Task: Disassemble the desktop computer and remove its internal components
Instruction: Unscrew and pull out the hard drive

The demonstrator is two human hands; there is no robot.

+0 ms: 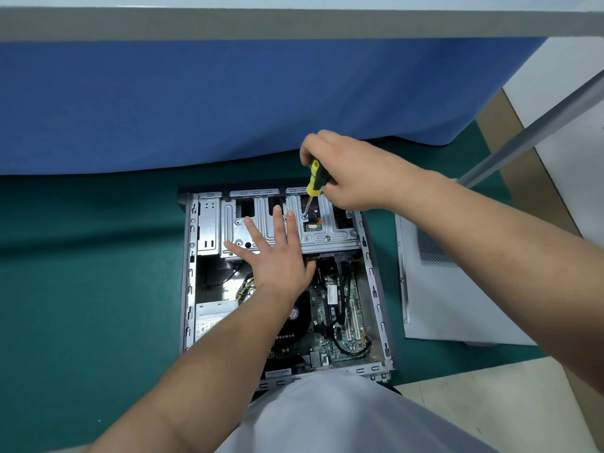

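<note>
An open desktop computer case [191,276] lies on its side on a green mat. Its silver drive cage [333,237] spans the far end; the motherboard [327,325] and a power supply [214,317] fill the near part. My left hand [277,253] rests flat on the drive cage with fingers spread, holding nothing. My right hand [346,173] grips a yellow and black screwdriver [314,178], whose tip sits on a screw [304,218] on top of the cage.
The removed grey side panel [438,289] lies on the mat to the right of the case. A blue cloth [228,103] hangs behind the case under a grey table edge. A metal leg [529,132] slants at the right. My light garment [343,416] covers the near edge.
</note>
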